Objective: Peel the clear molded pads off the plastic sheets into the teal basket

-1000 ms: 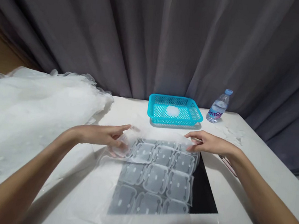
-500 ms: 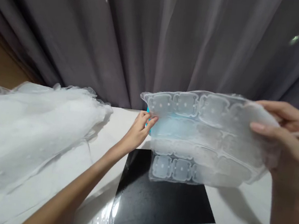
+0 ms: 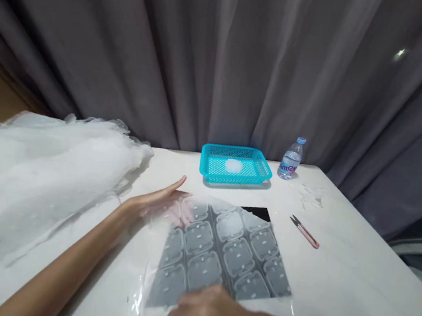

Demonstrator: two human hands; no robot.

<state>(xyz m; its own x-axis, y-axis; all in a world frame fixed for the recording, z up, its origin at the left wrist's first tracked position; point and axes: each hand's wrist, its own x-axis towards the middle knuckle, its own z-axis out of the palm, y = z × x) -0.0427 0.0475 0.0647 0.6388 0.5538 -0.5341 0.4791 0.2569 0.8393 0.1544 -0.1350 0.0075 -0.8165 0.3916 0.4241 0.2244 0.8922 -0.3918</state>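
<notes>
A translucent sheet of fabric or film (image 3: 239,256), patterned with rounded squares and small pale dots, lies over a black rectangular board (image 3: 260,213). My left hand (image 3: 166,205) is at the sheet's far left corner, thumb up and fingers stretched out, partly veiled by the sheet. At the near edge, my right hand (image 3: 207,314) is blurred, back upward; its fingers are hidden, so its grip on the sheet cannot be made out. Clear shiny film (image 3: 138,295) shows along the board's left side.
A large heap of white translucent sheets (image 3: 47,174) fills the left side. At the back stand a blue basket (image 3: 235,180) with a white piece (image 3: 233,166) inside and a water bottle (image 3: 290,160). Thread snips (image 3: 304,232) and white scraps (image 3: 311,196) lie at right. A grey curtain (image 3: 237,69) hangs behind.
The patterned sheet, held up at the right before, is now down over the black board. My right hand has swung to the near middle; my left hand has moved left and nearer.
</notes>
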